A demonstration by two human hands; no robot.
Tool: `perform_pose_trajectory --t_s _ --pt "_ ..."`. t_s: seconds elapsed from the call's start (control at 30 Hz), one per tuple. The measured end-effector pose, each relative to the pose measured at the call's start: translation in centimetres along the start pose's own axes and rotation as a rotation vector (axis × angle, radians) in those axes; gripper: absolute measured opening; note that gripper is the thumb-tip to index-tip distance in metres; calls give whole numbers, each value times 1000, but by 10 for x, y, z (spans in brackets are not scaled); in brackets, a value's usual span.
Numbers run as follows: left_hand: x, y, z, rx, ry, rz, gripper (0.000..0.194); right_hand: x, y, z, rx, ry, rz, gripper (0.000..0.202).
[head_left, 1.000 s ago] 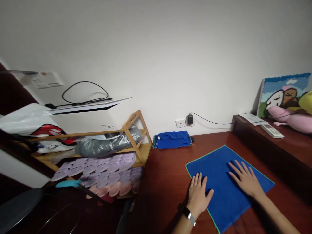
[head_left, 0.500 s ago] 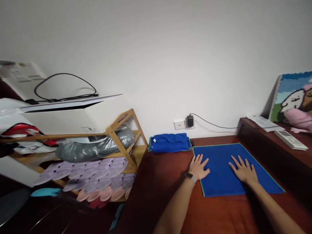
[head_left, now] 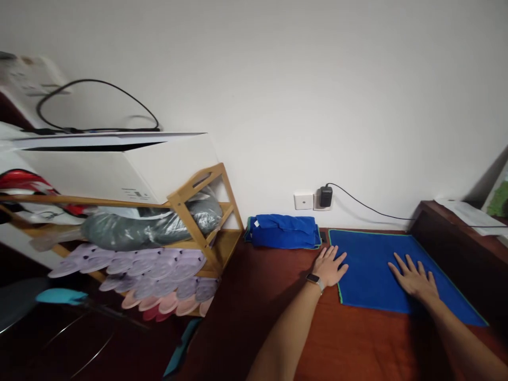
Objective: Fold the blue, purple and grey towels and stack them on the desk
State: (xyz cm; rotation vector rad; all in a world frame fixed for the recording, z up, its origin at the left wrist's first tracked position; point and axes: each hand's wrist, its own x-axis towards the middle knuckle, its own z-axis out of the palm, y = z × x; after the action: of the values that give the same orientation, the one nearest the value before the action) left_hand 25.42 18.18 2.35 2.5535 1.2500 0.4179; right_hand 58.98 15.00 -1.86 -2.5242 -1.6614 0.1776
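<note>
A blue cloth [head_left: 369, 270] with green edging lies spread flat on the dark red wooden table [head_left: 286, 307]. My left hand [head_left: 330, 267], with a watch on its wrist, rests at the cloth's left edge, fingers spread and partly on the fabric. Farther right, my right hand [head_left: 416, 278] lies flat on the cloth, its fingers apart. Neither hand grasps anything. Behind and left of my left hand sits a folded bundle of blue cloth [head_left: 283, 231] with similar green edging and a small white tag, close to the wall.
Left of the table stands a wooden rack [head_left: 224, 254] with lilac and pink slippers [head_left: 159, 264], a plastic-wrapped grey roll [head_left: 130, 230] and a white box [head_left: 91, 169]. A black adapter [head_left: 326, 196] is plugged into the wall. A raised dark ledge [head_left: 456, 248] borders the right side.
The view has turned left, so the table and cloth appear farther right, and the toy and remote have left the frame. Both hands remain spread on the cloth.
</note>
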Motion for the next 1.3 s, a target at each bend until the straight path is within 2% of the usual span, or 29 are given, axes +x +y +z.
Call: perform_pose_trajectory --t_s 0.03,0.1,0.17,0.27,0.33,0.4,0.47,0.57,0.67,0.77,0.83,0.9,0.97,1.0,1.1,1.2,1.3 --pt "-23 -5 -7 11 30 12 61 -2 -2 -2 5 23 -20 82" --pt "-84 -22 -25 53 85 35 59 -12 -13 -7 21 143 -110 77" --pt "-156 -43 -45 119 99 -8 54 -29 -41 -13 53 282 -274 68" --pt "-250 -70 -72 198 110 -127 51 -61 -113 -27 107 316 -591 53" --pt "-288 -77 -82 210 130 -174 52 -79 -175 -38 106 281 -754 46" --pt "-304 -74 -87 198 158 -220 53 -91 -240 -49 59 238 -837 46" --pt "-305 -68 -89 172 173 -263 53 -96 -297 -58 -29 191 -867 49" --pt "-301 -62 -89 115 181 -300 50 -94 -357 -61 -138 150 -877 52" --pt "-303 -63 -89 55 210 -304 49 -87 -387 -54 -163 151 -849 55" --pt "-308 -65 -87 12 244 -296 49 -82 -397 -49 -164 170 -807 58" --pt "-309 -66 -85 -11 260 -300 49 -79 -401 -53 -161 188 -786 61" --pt "-309 -67 -83 -26 269 -305 49 -76 -407 -69 -107 223 -756 63" --pt "-308 -68 -80 -29 273 -294 49 -74 -415 -101 9 295 -762 66" --pt "-308 -69 -80 -26 276 -284 49 -74 -419 -124 80 351 -791 66" --pt "-306 -71 -79 -2 285 -263 49 -85 -424 -216 274 601 -937 66" --pt "-307 -70 -82 29 290 -269 50 -122 -412 -323 433 929 -1007 64" --pt "-309 -64 -88 39 303 -282 52 -183 -382 -413 485 1119 -1019 58"
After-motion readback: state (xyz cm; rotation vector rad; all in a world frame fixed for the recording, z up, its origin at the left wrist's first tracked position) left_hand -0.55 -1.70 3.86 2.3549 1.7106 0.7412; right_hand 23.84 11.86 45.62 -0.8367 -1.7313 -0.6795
